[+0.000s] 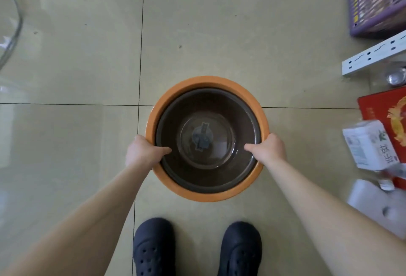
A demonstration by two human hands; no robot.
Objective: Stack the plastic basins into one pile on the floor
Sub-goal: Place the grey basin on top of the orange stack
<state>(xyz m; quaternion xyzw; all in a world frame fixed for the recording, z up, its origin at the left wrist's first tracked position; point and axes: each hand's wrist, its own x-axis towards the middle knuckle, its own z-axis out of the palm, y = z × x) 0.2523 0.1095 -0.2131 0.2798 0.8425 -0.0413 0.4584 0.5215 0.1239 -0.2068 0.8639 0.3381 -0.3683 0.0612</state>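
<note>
Two hands, left hand (pixel 142 153) and right hand (pixel 269 149), grip opposite rims of a round orange plastic basin (pixel 175 185), thumbs hooked inside. A dark brown translucent plastic basin (pixel 222 179) nests within; both look light, stiff and smooth, best held by the rims.

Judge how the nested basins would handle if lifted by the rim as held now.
Probably light: thin plastic, nothing inside. The dark basin sits loose in the orange basin, so it might shift. Both hands grip opposite sides, so tipping seems unlikely.
</note>
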